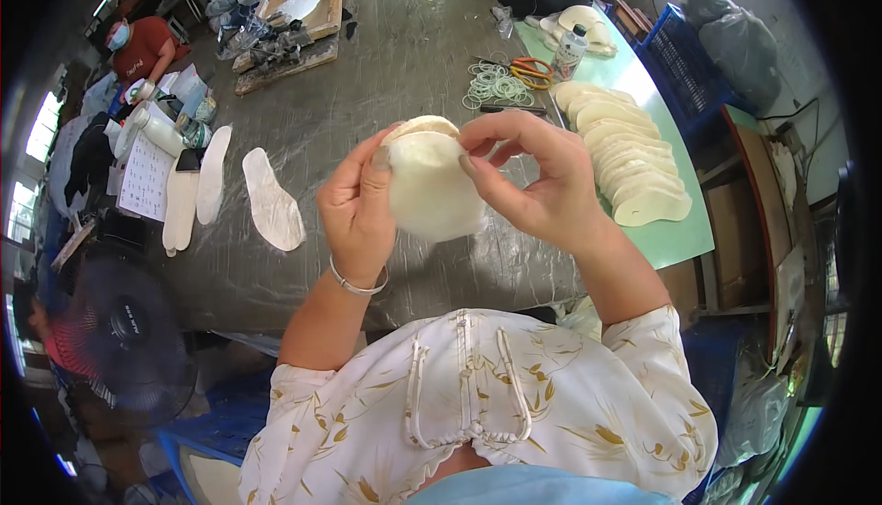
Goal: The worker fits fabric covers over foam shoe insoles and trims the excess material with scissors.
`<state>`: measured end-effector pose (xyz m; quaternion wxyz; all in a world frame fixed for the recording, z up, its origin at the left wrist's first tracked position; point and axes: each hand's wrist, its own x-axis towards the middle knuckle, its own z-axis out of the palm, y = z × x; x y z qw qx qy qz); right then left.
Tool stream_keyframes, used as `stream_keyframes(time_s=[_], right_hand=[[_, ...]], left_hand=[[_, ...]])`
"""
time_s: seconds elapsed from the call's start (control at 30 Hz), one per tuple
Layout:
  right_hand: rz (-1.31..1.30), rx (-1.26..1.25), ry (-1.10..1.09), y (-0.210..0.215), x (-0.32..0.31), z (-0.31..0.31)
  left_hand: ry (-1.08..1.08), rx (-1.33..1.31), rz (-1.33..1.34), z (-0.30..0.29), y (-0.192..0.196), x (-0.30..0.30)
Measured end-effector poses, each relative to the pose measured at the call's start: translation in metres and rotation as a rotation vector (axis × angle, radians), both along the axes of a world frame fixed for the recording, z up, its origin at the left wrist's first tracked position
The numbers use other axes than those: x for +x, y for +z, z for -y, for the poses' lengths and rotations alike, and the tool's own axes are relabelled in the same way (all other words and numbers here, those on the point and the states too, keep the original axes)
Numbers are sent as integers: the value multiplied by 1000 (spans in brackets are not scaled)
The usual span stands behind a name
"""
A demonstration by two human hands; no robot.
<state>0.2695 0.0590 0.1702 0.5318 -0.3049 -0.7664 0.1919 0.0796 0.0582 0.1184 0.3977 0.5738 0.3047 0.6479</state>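
Over the near middle of the table I hold up a cream-coloured insole [437, 194], its rounded end toward me. A second cream layer shows at its top edge; whether that is a fold or another insole I cannot tell. My left hand [355, 206] grips the left edge, thumb on the near face. At the upper right edge, my right hand [547, 179] pinches with thumb and index finger. A loose insole [273, 200] with a wrinkled surface lies to the left of my hands. Further left rest a narrow white insole [214, 174] and more cream insoles [179, 209].
At right, a fanned row of cream insoles [634, 151] lies on a green board [694, 234]. Behind it are pale rubber bands [496, 87], orange-handled scissors [533, 71] and a bottle [571, 52]. A black fan [129, 330] stands lower left; a person [147, 50] sits far left.
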Motion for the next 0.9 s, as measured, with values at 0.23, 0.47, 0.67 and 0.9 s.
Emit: stream_keyframes(time_s=[0.23, 0.47, 0.67, 0.9], right_hand=[[33, -86, -15, -6, 1, -3], [-22, 9, -56, -14, -5, -2], [-43, 124, -99, -18, -8, -4], [-159, -57, 4, -24, -15, -4]], left_hand=[[38, 18, 32, 0, -7, 2], [-64, 23, 48, 1, -19, -6], [-138, -8, 157, 4, -22, -4], [-318, -58, 293, -4, -15, -8]])
